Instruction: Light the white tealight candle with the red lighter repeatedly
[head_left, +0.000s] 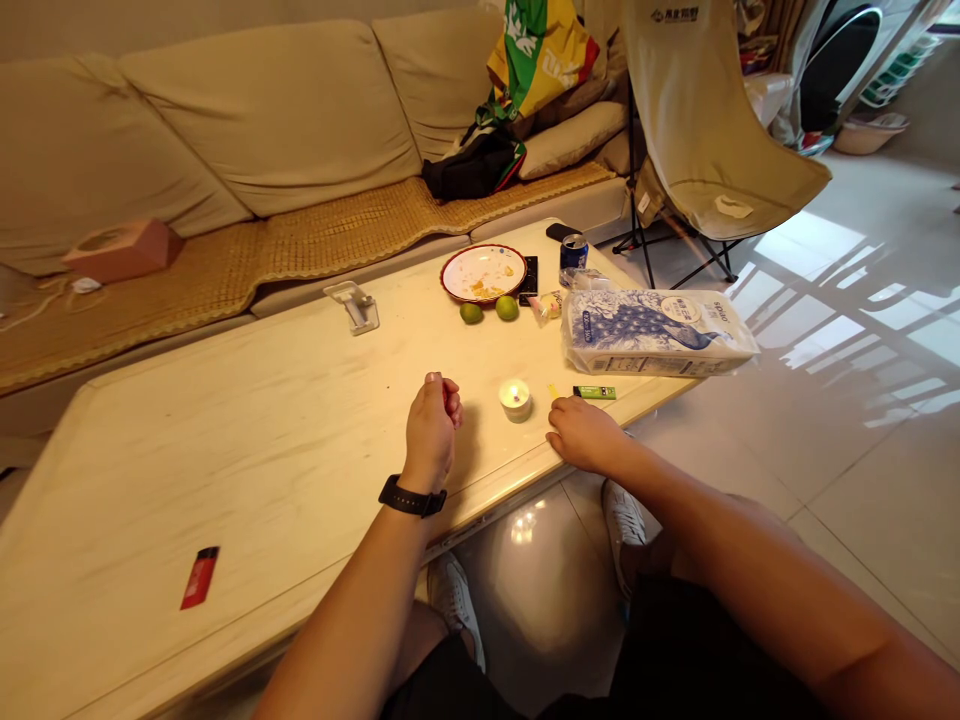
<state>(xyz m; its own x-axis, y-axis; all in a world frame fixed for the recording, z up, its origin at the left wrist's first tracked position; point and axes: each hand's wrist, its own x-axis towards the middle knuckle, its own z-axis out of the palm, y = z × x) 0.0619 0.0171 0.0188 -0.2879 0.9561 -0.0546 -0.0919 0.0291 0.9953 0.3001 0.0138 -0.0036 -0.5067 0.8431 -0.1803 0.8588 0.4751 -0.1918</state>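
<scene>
A lit tealight candle [515, 401] stands on the pale table between my two hands. My left hand [433, 420], with a black band on the wrist, is raised in a fist to the left of the candle. A bit of red shows among its curled fingers, but what it is I cannot make out. My right hand [586, 432] rests at the table's near edge, fingers bent together, the fingertips at a small yellow strip [553, 390]. Just beyond that hand lies a green packet [595, 393]. A red lighter-like object [200, 578] lies far to the left.
A wrapped tissue pack [660, 330] overhangs the table's right end. Behind are a plate with scraps [484, 262], green limes [508, 308], a blue can [574, 252] and a white stand [354, 307]. A sofa [270, 110] and a folding chair [697, 130] stand beyond the table [225, 430].
</scene>
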